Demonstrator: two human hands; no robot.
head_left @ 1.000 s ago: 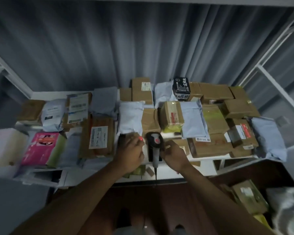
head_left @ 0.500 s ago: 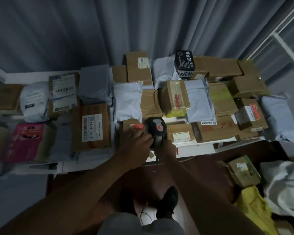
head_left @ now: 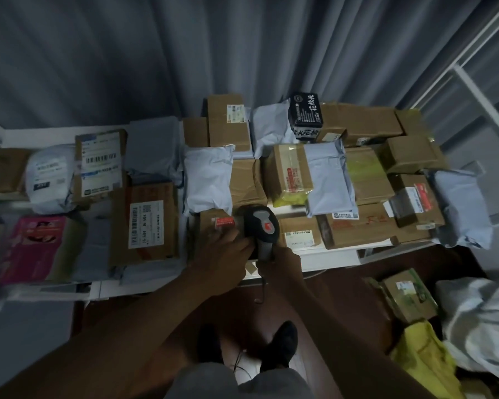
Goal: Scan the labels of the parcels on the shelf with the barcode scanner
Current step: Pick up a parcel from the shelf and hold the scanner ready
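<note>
Gripping the barcode scanner [head_left: 260, 230] by its handle, my right hand [head_left: 281, 267] has its fingers curled round the grey grip, with the black head and its red mark pointing toward twelve o'clock over the front row of parcels on the white shelf [head_left: 337, 259]. My left hand [head_left: 221, 262] lies just at nine o'clock of the scanner, its fingers reaching forward onto a small brown box [head_left: 211, 226] that carries a red label [head_left: 224, 221]; whether they are curled round the box or only rest on it I cannot tell, and the label's print is too blurred to read. At nine o'clock of that box lies a flat brown parcel [head_left: 144, 226] whose white label [head_left: 145, 224] shows a barcode and the code "J6 504" printed twice. Farther toward ten o'clock a brown carton [head_left: 101, 162] bears a white and blue label with a barcode, its text unreadable. At the back, toward one o'clock, stands a black box [head_left: 306, 115] with large white Chinese characters. At three o'clock of the scanner a brown box [head_left: 357, 226] has red handwriting on top that I cannot make out. A pink packet [head_left: 29, 249] lies at the far nine o'clock edge.
</note>
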